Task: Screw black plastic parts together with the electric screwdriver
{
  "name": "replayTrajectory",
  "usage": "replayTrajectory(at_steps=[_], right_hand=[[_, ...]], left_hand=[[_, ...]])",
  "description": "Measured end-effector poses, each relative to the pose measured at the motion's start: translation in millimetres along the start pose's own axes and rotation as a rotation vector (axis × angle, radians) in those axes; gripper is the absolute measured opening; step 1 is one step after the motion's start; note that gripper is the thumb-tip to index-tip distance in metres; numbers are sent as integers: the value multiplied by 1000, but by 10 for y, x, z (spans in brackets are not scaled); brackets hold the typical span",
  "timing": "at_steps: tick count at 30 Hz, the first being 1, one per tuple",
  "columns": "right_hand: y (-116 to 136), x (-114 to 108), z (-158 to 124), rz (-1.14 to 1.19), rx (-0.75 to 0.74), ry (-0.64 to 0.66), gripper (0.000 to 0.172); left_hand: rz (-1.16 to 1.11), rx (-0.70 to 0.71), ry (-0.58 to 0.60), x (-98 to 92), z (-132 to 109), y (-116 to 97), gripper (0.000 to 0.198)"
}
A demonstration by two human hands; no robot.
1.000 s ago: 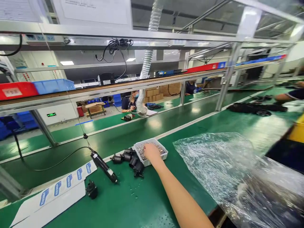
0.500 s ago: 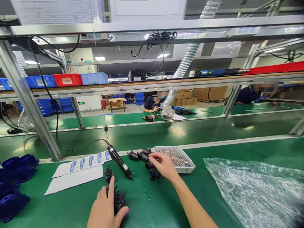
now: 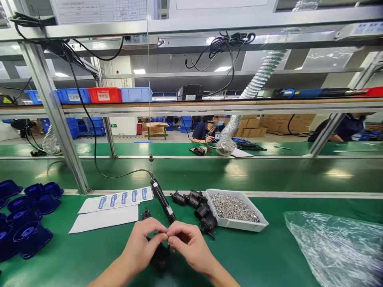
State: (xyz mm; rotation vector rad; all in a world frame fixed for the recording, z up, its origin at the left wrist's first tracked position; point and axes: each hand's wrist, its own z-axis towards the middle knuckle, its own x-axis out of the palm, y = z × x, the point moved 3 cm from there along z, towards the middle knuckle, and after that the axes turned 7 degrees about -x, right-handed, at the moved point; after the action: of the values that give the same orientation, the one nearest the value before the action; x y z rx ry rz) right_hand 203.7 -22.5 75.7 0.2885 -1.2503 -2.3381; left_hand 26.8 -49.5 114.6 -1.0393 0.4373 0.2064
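Observation:
My left hand (image 3: 145, 242) and my right hand (image 3: 191, 244) meet fingertip to fingertip over the bench, both pinched closed. Whatever lies between the fingertips is too small to make out. Just beneath them sits a black plastic part (image 3: 161, 257), partly covered by my hands. Behind the hands an electric screwdriver (image 3: 163, 201) hangs tilted on a cord, its tip hidden. Another black part (image 3: 145, 214) stands to its left. Right of it, several black parts (image 3: 206, 218) are grouped beside a white tray (image 3: 260, 228) full of small metal screws (image 3: 233, 207).
Dark blue plastic housings (image 3: 31, 237) stand at the left. Printed label sheets (image 3: 119, 203) lie behind my left hand. A clear plastic bag (image 3: 338, 239) covers the right side. A metal frame post (image 3: 60, 119) rises at the left, and co-workers (image 3: 206, 129) sit beyond.
My right hand has come from beside the tray to the middle, and my spread left hand has closed to meet it. The camera view has shifted left.

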Motion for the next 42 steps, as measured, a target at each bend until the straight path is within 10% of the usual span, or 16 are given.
replayTrajectory(at_steps=[6,15,27,35,42], right_hand=[[-29,28,-54,-161,48,-55,25],[9,-233,-165,-425,-46,302,27],[-74,-191,-130,-380,106,255,30],[-60,-146,-114,-606,-58,291,35],[17,-193,-161,-926,62,405,63]], left_hand=[[27,-46,-56,34,-58,221,17],[359,262,99,-165,-275,101,26],[624,255,228,-98,-372,153,58],[701,233,332,-101,-385,98,66],[676,227,332,-146,-380,118,64]])
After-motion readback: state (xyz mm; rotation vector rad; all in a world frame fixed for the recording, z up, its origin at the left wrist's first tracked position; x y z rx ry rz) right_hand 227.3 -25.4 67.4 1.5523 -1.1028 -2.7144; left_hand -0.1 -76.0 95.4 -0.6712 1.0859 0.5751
